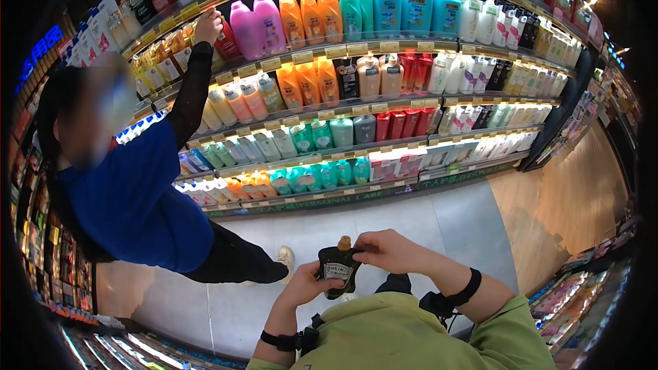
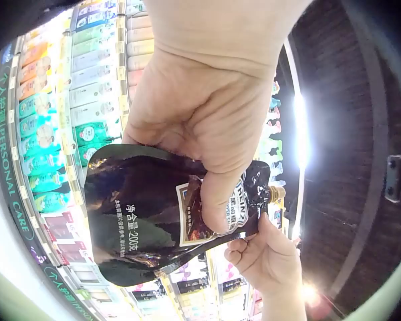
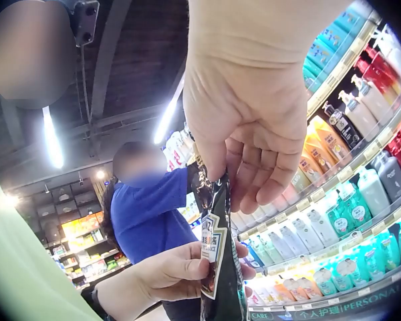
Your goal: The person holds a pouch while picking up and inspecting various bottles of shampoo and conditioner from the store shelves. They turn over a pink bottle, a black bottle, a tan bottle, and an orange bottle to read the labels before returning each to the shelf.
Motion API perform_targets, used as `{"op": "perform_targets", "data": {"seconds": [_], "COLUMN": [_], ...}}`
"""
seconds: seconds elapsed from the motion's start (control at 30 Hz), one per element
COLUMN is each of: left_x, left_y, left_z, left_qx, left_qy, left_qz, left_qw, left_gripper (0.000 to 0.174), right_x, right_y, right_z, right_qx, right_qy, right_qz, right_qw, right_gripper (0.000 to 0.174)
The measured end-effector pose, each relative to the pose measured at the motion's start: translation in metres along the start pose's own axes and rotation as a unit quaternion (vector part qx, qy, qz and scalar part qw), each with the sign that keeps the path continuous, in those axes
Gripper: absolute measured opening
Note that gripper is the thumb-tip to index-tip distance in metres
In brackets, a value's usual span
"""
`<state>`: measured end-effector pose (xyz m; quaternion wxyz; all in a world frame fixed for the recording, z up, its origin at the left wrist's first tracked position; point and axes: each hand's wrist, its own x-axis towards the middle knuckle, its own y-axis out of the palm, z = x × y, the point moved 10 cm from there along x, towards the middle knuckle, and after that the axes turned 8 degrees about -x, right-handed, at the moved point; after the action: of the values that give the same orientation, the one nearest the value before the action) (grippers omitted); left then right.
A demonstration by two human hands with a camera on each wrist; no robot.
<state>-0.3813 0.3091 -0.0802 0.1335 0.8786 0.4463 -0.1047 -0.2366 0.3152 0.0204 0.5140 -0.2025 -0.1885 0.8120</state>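
Note:
A black Heinz sauce pouch [image 1: 337, 268] with a gold screw cap stands upright in front of the wearer's body. My left hand [image 1: 305, 283] grips its side, the thumb lying across the label, as the left wrist view shows close up. With thumb and fingers, my right hand [image 1: 378, 249] pinches the pouch's upper corner just below the cap [image 2: 277, 194]. In the right wrist view the pouch [image 3: 220, 267] appears nearly edge-on between the right hand [image 3: 247, 134] above and the left hand [image 3: 177, 271] below.
Ahead, curved shelves hold rows of shampoo and body-wash bottles [image 1: 418, 10]. At the left another person in a blue shirt [image 1: 144, 199] reaches up to a red bottle [image 1: 226, 40] on an upper shelf. Grey floor tiles [image 1: 397, 223] lie below, and more shelving [image 1: 562, 308] stands at the lower right.

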Motion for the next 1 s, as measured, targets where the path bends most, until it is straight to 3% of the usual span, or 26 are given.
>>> {"op": "perform_targets", "data": {"seconds": [0.4,0.63,0.77,1.0], "left_x": [0.001,0.004,0.009,0.016], "left_y": [0.004,0.005,0.011,0.021], "left_z": [0.001,-0.007,0.005,0.003], "left_qx": [0.031,0.093,0.022,0.041], "left_qy": [-0.031,0.000,-0.026,-0.021], "left_qz": [-0.007,-0.019,-0.010,0.015], "left_qw": [0.999,0.995,0.999,0.999], "left_gripper": [0.036,0.036,0.032,0.034], "right_x": [-0.001,-0.006,-0.012,-0.021], "right_y": [0.005,-0.002,-0.004,-0.012], "right_z": [-0.016,-0.011,-0.019,-0.026], "right_qx": [0.015,-0.024,0.000,-0.003], "right_qy": [-0.006,-0.011,-0.008,-0.010], "right_qz": [-0.002,0.003,-0.003,-0.020], "right_qw": [1.000,1.000,1.000,1.000], "right_gripper": [0.021,0.025,0.023,0.025]}}
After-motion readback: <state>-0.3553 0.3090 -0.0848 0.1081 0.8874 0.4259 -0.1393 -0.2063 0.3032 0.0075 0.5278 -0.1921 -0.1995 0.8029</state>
